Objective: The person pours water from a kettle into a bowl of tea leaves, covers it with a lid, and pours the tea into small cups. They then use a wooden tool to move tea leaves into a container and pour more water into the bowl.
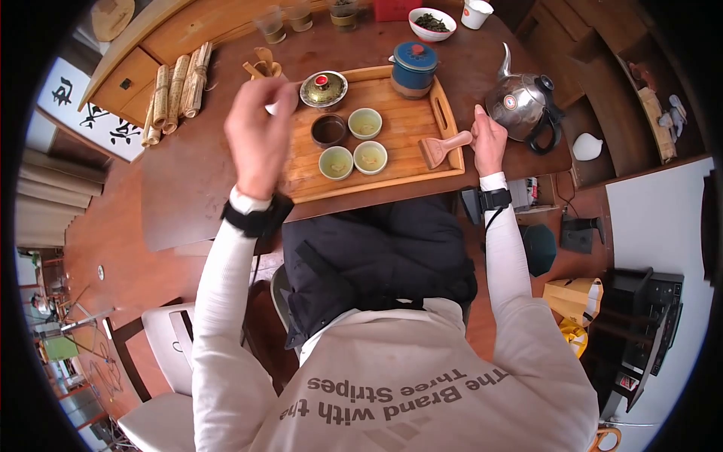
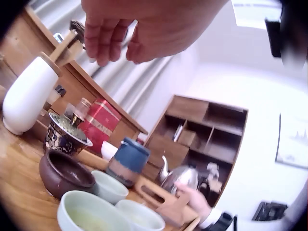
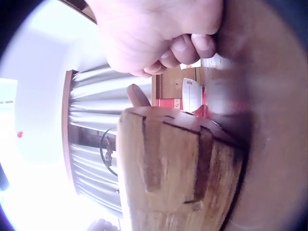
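Brushing seemingly in hand — right hand (image 1: 489, 141) curled round the brush (image 1: 435, 153) at three o'clock on the tray (image 1: 410, 126), left hand (image 1: 260, 132) loosely bent, empty, at nine — next requiring light strokes.

rolled bamboo bundles (image 1: 177, 90), pale chair (image 1: 160, 346), calligraphy sheet (image 1: 77, 113), tan paper bag (image 1: 572, 298)

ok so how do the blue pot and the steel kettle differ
The blue pot is matte blue above a brownish base; the steel kettle is shiny silver. The kettle is larger, with a long curved spout and black handle, while the pot has only a short spout visible. The pot stands on the tray, the kettle beside it. Both have lids on.
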Demonstrator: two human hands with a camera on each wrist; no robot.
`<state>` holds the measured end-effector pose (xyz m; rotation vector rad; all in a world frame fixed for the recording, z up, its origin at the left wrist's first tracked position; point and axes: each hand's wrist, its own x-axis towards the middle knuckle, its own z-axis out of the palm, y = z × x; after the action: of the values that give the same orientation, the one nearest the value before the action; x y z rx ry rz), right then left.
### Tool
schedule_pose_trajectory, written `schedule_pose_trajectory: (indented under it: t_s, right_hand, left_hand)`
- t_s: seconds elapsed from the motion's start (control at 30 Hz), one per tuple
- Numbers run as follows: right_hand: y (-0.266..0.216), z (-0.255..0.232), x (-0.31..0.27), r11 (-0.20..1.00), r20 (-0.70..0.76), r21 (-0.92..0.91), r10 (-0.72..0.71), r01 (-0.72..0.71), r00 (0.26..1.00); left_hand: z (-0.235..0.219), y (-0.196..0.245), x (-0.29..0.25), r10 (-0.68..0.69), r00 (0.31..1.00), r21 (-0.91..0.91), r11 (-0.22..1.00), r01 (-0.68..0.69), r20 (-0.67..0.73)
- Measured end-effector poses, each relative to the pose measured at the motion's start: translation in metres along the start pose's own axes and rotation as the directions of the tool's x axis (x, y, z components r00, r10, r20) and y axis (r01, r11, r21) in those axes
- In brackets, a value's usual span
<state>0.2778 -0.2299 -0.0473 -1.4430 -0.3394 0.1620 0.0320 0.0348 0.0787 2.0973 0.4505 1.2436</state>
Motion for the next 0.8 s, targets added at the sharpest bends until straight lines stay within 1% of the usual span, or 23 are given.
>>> schedule_pose_trajectory:
  t_s: [0.03,0.07,0.1,0.13,0.17,0.23,0.3,0.33,0.4,0.47,0.5,0.53,0.6,0.63,0.7,0.73,0.77,0.8]
  right_hand:
    - [-0.001,-0.001,0.000,1.000,-0.001,-0.007,-0.006,0.006,1.000]
    - [-0.002,-0.001,0.000,1.000,0.000,-0.009,-0.004,0.004,1.000]
    - [-0.002,0.000,-0.001,1.000,0.005,-0.012,0.001,-0.001,1.000]
    - [-0.002,0.001,-0.001,1.000,0.011,-0.016,-0.001,0.002,1.000]
    - [-0.002,0.000,0.000,1.000,-0.001,-0.006,0.018,-0.018,1.000]
    - [-0.002,0.000,0.001,0.999,-0.005,-0.001,0.035,-0.035,0.999]
    - [-0.002,0.001,-0.002,0.996,-0.018,-0.086,-0.014,0.013,1.000]
    - [0.000,0.001,0.000,0.996,-0.012,-0.092,-0.013,0.012,1.000]
    - [0.006,-0.001,0.002,0.962,0.007,-0.240,-0.133,0.131,0.991]
    - [0.007,-0.002,0.002,0.961,0.014,-0.243,-0.137,0.136,0.990]
    - [0.007,-0.002,0.003,0.960,0.020,-0.239,-0.146,0.147,0.989]
    - [0.005,-0.001,0.004,0.958,0.023,-0.245,-0.146,0.148,0.989]
    - [0.004,0.000,0.002,0.960,-0.002,-0.249,-0.134,0.129,0.991]
    - [0.004,-0.002,0.001,0.959,0.001,-0.253,-0.132,0.128,0.991]
    - [0.002,-0.001,0.001,0.978,-0.047,-0.204,-0.050,0.040,0.998]
    - [-0.004,0.000,0.000,0.997,-0.022,-0.056,0.042,-0.043,0.999]
    - [-0.015,-0.002,0.000,0.992,-0.040,-0.012,0.124,-0.124,0.991]
    - [-0.027,-0.005,-0.001,0.995,-0.031,0.004,0.103,-0.103,0.994]
  left_hand:
    - [-0.012,0.003,-0.004,-0.210,0.976,-0.230,0.954,0.192,-0.055]
    - [-0.025,-0.001,-0.009,-0.354,0.934,-0.289,0.901,0.324,-0.056]
    - [-0.039,-0.006,-0.014,-0.492,0.869,-0.346,0.825,0.447,-0.048]
    - [-0.049,-0.013,-0.023,-0.517,0.856,-0.392,0.791,0.470,-0.019]
    - [-0.054,-0.022,-0.035,-0.520,0.854,-0.396,0.789,0.470,-0.025]
    - [-0.058,-0.040,-0.061,-0.612,0.791,-0.379,0.727,0.573,0.022]
    - [-0.053,-0.043,-0.079,-0.631,0.776,-0.409,0.708,0.576,0.000]
    - [-0.050,-0.046,-0.085,-0.632,0.775,-0.437,0.697,0.568,-0.001]
    - [-0.046,-0.049,-0.092,-0.639,0.769,-0.467,0.681,0.564,-0.003]
    - [-0.040,-0.041,-0.089,-0.648,0.762,-0.442,0.686,0.579,-0.008]
    - [-0.036,-0.045,-0.090,-0.652,0.758,-0.447,0.681,0.580,-0.008]
    - [-0.032,-0.049,-0.091,-0.614,0.789,-0.434,0.713,0.551,-0.006]
    - [-0.026,-0.053,-0.094,-0.538,0.843,-0.380,0.781,0.495,-0.009]
    - [-0.024,-0.052,-0.097,-0.543,0.840,-0.381,0.779,0.499,-0.010]
    - [-0.020,-0.056,-0.100,-0.448,0.893,-0.280,0.864,0.419,-0.045]
    - [-0.017,-0.060,-0.103,-0.405,0.911,-0.247,0.893,0.376,-0.077]
    - [-0.017,-0.061,-0.103,-0.382,0.920,-0.195,0.912,0.361,-0.085]
    - [-0.016,-0.061,-0.103,-0.357,0.929,-0.149,0.928,0.342,-0.091]
